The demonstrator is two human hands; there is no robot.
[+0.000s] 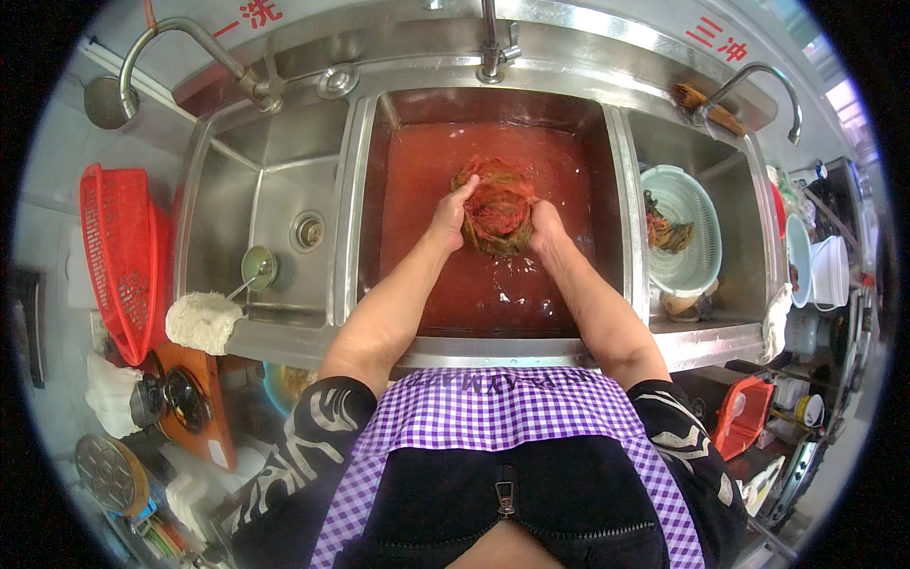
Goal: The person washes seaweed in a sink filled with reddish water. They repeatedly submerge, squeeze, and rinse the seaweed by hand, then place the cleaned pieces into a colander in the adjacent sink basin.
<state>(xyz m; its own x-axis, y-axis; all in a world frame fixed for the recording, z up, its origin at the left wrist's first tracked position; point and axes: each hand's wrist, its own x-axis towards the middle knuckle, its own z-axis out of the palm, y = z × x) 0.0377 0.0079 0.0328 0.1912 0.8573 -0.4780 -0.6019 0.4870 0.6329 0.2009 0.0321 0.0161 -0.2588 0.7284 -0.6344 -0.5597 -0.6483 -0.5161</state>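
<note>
My left hand (459, 213) and my right hand (546, 222) hold a wet, reddish and olive-green leafy bundle (500, 208) between them, one on each side. They are over the middle basin of a steel sink (361, 213), which is filled with cloudy red water (419, 284). The bundle looks like leaf vegetables, though its kind is not certain. Its underside is hidden. To the right, a pale green plastic colander (700, 267) stands in the right basin with some dark and brownish leafy pieces (668, 233) in it.
A ladle (259, 268) rests in the left basin near its drain (308, 231). Three faucets rise behind the sink, the middle one (490, 53) over the red water. Cloths (205, 322) lie on both front corners. A red plastic basket (121, 263) stands left, a white bucket (829, 272) right.
</note>
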